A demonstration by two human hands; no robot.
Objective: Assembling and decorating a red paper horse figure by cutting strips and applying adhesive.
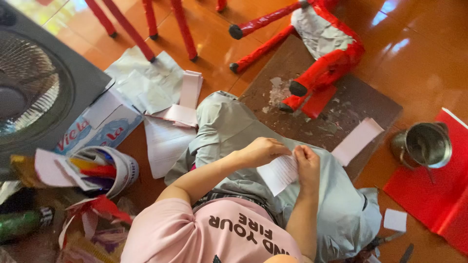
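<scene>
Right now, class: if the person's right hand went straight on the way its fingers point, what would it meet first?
The right hand holds the paper strip over the lap, fingers pointing toward the brown board. Straight on it would probably pass over the grey trouser knee and meet the board, near the red figure; depth is unclear.

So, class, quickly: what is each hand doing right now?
Left hand: closed, pinching the white paper sheet at its top edge.
Right hand: closed on the same sheet.
</scene>
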